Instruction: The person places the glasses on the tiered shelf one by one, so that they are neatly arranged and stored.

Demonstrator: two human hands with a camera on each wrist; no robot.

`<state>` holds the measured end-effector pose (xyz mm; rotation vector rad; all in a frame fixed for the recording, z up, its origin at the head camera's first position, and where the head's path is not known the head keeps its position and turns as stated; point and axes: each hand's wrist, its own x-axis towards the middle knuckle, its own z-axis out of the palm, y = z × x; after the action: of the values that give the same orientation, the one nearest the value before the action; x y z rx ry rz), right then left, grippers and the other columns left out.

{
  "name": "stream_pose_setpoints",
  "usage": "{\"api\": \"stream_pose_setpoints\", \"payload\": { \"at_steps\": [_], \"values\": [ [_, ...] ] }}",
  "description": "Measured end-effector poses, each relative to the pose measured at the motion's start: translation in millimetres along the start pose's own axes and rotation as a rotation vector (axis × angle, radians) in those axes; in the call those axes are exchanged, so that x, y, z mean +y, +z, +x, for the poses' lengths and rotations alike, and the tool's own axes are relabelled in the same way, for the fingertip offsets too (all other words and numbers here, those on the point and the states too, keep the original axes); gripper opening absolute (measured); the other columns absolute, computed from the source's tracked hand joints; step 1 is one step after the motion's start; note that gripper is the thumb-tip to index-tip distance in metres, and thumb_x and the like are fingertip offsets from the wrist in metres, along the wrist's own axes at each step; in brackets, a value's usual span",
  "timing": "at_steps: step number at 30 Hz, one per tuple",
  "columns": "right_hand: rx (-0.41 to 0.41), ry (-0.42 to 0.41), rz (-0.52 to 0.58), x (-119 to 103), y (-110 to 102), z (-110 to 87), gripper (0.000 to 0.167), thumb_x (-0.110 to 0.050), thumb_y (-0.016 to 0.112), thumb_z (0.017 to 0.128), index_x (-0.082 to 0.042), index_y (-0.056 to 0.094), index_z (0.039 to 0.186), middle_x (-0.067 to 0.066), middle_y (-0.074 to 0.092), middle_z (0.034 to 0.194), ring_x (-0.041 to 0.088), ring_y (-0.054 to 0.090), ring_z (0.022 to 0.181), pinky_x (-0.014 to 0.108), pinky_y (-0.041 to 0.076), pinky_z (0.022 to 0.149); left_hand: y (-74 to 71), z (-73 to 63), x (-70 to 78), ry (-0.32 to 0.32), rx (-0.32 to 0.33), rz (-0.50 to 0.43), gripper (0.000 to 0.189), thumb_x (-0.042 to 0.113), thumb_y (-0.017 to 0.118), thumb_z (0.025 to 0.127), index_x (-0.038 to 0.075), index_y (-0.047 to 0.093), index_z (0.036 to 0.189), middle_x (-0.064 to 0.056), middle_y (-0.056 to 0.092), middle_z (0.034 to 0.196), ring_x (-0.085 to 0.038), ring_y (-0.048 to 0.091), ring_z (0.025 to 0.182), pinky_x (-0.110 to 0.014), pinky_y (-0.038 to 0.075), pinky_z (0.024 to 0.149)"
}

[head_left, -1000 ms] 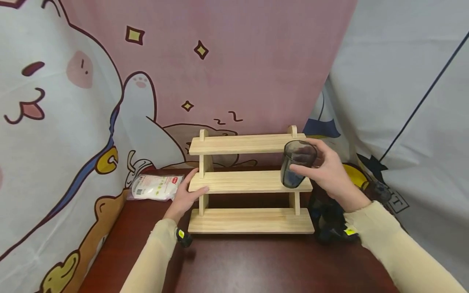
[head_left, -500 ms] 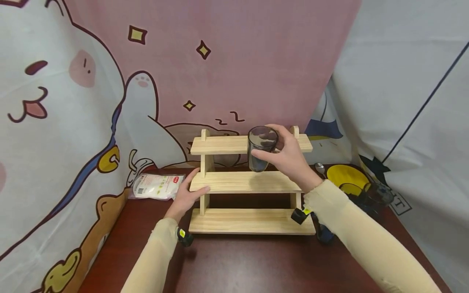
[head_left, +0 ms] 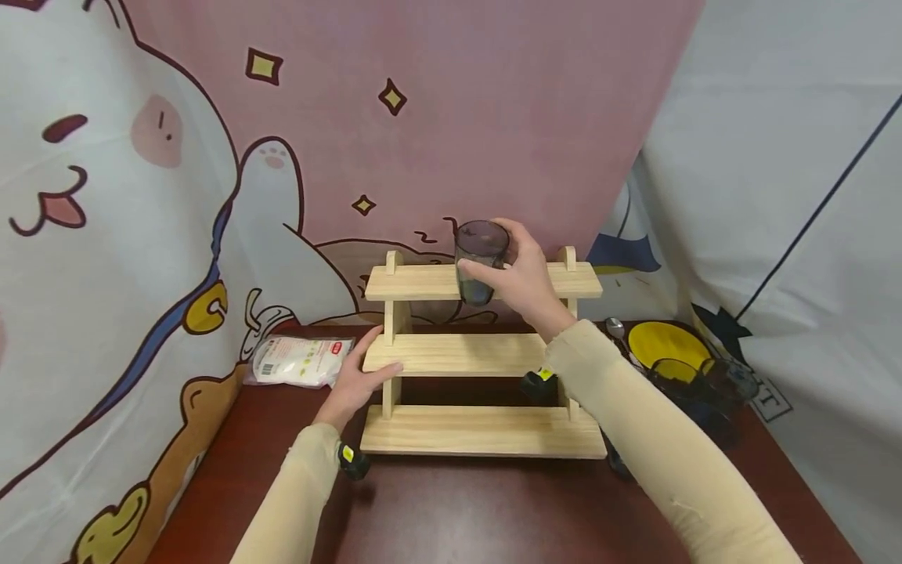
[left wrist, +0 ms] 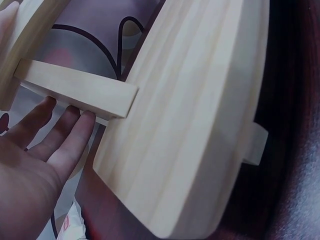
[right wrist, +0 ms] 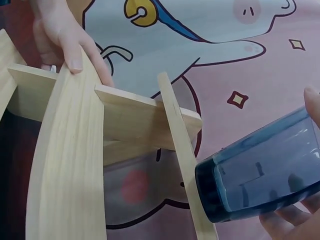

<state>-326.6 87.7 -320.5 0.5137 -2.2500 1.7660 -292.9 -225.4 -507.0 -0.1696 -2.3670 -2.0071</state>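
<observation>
A three-tier wooden display stand faces me on the table. My left hand holds the left end of its middle shelf, thumb over the shelf's front edge. In the left wrist view, the fingers of that left hand touch a wooden upright. My right hand grips a smoky grey glass tumbler around its side, in front of the top shelf. From the right wrist, the base of the tumbler overlaps the top shelf; I cannot tell if they touch. The tumbler tilts slightly.
To the right lie a yellow plate, a spoon and dark glasses, partly behind my right sleeve. A white plastic packet lies on the left. A printed cloth hangs behind the stand.
My right hand has carried the tumbler leftward and up, from the stand's right end to the middle of the top shelf. The left hand stays on the stand.
</observation>
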Motion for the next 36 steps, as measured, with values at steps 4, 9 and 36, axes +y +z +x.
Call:
{"api": "stream_pose_setpoints", "payload": {
  "at_steps": [4,9,36],
  "values": [
    [-0.013,-0.015,0.000,-1.5,8.9,7.3,0.082,-0.036,0.089,0.086,-0.016,0.043,0.151,0.005,0.062,0.136,0.023,0.062,0.118,0.045,0.052,0.099,-2.0,-0.2,0.0,0.003,0.013,0.007,0.086,0.025,0.088,0.089,0.040,0.041,0.160,-0.004,0.049,0.157,-0.026,0.055,0.129,-0.036,0.048,0.105],
    [-0.037,0.038,-0.037,-5.5,16.3,12.1,0.083,-0.044,0.087,0.087,-0.018,0.042,0.152,0.005,0.059,0.136,0.023,0.060,0.119,0.047,0.053,0.099,-2.8,-2.7,1.0,-0.012,0.021,0.018,0.086,0.026,0.088,0.089,0.041,0.041,0.160,-0.002,0.046,0.159,-0.025,0.053,0.132,-0.040,0.047,0.107],
    [-0.015,0.065,-0.149,2.4,41.8,38.9,0.088,-0.056,0.083,0.087,-0.029,0.040,0.159,0.004,0.061,0.138,0.022,0.059,0.121,0.049,0.050,0.102,1.3,-0.6,1.4,-0.005,0.005,-0.024,0.086,0.021,0.087,0.090,0.039,0.040,0.161,-0.006,0.050,0.156,-0.023,0.059,0.123,-0.028,0.052,0.097]
  ]
}}
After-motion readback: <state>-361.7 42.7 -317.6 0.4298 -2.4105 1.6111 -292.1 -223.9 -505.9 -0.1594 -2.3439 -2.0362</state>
